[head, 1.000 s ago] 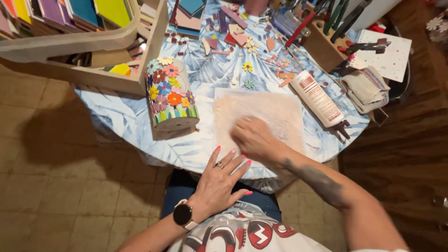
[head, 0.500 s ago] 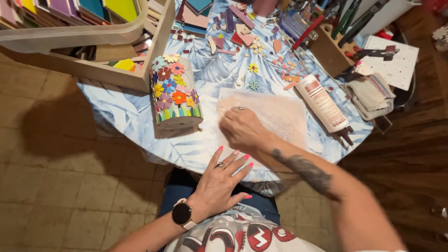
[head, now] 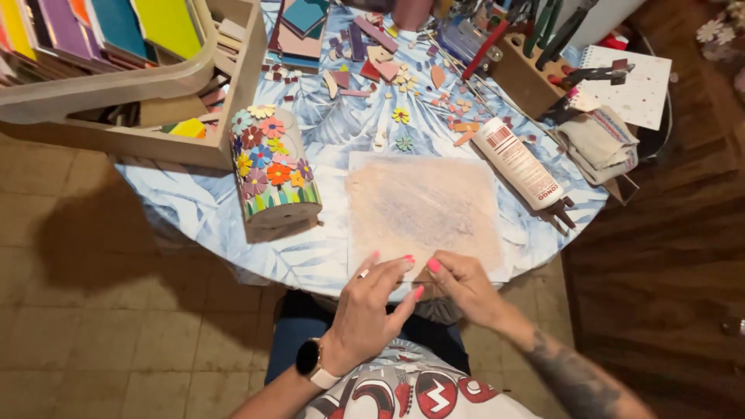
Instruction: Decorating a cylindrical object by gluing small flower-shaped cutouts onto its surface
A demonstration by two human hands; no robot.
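Flowered mosaic cylinder (head: 273, 167), glue tube (head: 522, 164), scattered tiles (head: 386, 64)

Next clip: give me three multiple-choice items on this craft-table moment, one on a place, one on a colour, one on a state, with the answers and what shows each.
1. Where do both hands meet?
A. at the near edge of the stained sheet
B. on the flowered cylinder
C. over the tile tray

2. What colour are the fingernails?
A. blue
B. pink
C. black

3. How is the glue tube placed?
A. standing upright
B. held in a hand
C. lying on its side

Answers:
1 A: the left hand and right hand come together at the near edge of the stained sheet.
2 B: the nails are bright pink.
3 C: the glue tube lies flat on the table, right of the sheet.
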